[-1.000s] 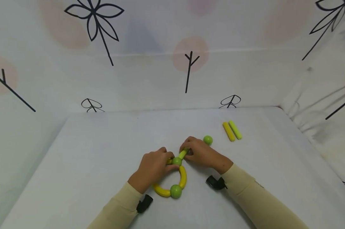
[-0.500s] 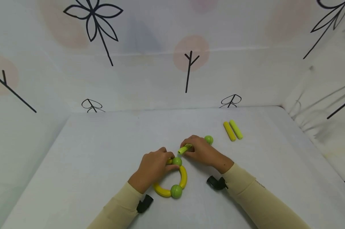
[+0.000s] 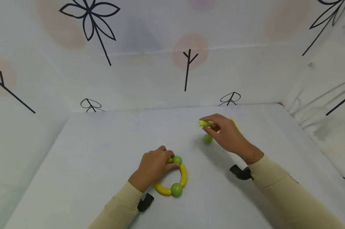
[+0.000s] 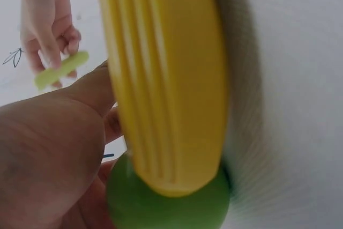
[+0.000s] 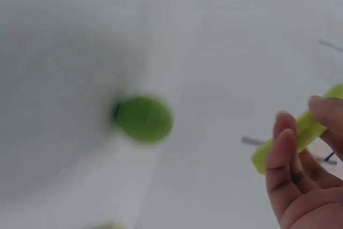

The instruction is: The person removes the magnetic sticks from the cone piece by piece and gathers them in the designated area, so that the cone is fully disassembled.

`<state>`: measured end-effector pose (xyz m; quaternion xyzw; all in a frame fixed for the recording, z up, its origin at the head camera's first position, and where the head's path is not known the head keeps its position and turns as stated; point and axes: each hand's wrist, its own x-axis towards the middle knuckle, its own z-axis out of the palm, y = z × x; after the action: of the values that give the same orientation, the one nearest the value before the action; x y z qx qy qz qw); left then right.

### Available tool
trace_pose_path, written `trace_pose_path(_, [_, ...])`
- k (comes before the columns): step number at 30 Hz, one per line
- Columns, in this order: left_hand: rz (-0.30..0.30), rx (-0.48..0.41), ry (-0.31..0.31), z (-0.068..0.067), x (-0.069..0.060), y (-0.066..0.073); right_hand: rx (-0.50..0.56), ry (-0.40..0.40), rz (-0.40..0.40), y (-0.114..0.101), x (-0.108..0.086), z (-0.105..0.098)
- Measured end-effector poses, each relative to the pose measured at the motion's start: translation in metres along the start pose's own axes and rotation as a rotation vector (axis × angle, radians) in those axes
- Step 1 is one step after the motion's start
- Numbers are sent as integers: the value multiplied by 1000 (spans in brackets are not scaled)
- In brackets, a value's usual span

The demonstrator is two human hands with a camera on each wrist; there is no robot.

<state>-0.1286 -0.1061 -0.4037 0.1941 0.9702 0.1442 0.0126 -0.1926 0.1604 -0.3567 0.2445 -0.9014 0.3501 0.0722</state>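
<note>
A ring of curved yellow rods (image 3: 184, 175) and green balls (image 3: 176, 190) lies flat on the table. My left hand (image 3: 154, 166) grips its upper left part, beside the upper green ball (image 3: 177, 159), and covers some of the ring. In the left wrist view a yellow curved rod (image 4: 171, 79) meets a green ball (image 4: 171, 207) close to the camera. My right hand (image 3: 228, 133), raised above the table, pinches a straight lime-green rod (image 3: 204, 123) between thumb and fingers. Below that hand, a loose green ball (image 3: 208, 138) sits on the table.
Another lime-green rod (image 3: 235, 125) lies at the back right, partly hidden behind my right hand. A white patterned sheet (image 3: 149, 79) rises behind the white table (image 3: 104, 140).
My right hand has lifted the lime-green rod off the ring's upper ball and carried it up, back and to the right. My left hand has stayed on the ring.
</note>
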Motion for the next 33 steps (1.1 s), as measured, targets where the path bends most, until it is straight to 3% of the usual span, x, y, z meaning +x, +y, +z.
trace_pose_path(4, [-4, -3, 9, 0, -1, -2, -39, 41, 64, 22, -1, -24])
trace_pose_path(12, [-5, -2, 18, 0, -2, -4, -187, -12, 259, 56, 5, -52])
trace_pose_path(17, [-10, -7, 10, 0, -2, -3, -226, -57, 364, 80, 9, -57])
trace_pose_path(24, [-11, -3, -2, -1, -1, -2, -260, -183, 503, 112, 9, -61])
trace_pose_path(33, [-7, -9, 2, -2, 0, 0, -277, -290, 610, 130, 8, -60])
